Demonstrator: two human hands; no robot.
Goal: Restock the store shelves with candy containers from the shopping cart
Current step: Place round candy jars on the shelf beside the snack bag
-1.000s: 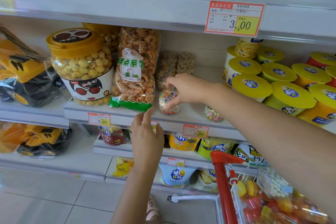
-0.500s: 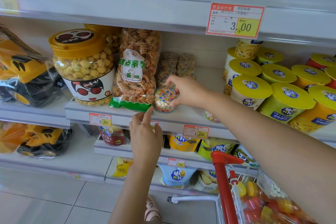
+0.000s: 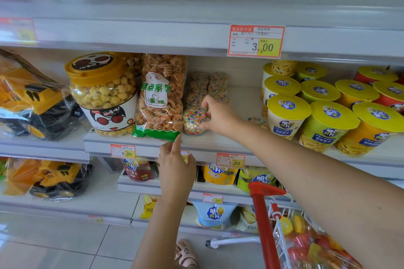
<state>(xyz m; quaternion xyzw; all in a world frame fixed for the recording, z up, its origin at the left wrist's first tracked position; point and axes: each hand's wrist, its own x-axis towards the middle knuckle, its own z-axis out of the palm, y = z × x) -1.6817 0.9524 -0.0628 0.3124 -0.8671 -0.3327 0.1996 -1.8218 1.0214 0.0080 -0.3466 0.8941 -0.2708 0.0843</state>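
Both hands are up at the middle shelf (image 3: pixel 214 145). My right hand (image 3: pixel 218 116) pinches the candy container (image 3: pixel 193 121) between thumb and fingers, at the centre of the frame. My left hand (image 3: pixel 176 166) sits just below the shelf lip and holds nothing: its forefinger reaches up to the green bottom edge of the snack bag (image 3: pixel 161 96), the other fingers loosely bent.

The container stands near the front edge, tight against the bag on its left. Bare shelf lies open to its right, as far as the yellow-lidded cups (image 3: pixel 288 116), and stacked candy containers (image 3: pixel 207 87) stand behind it. A second ago it stood further right, apart from the bag; now the two are touching.

It is a small clear tub with a lid of coloured dots and pale sweets inside. The shopping cart (image 3: pixel 262 214) waits at the lower right of the frame.
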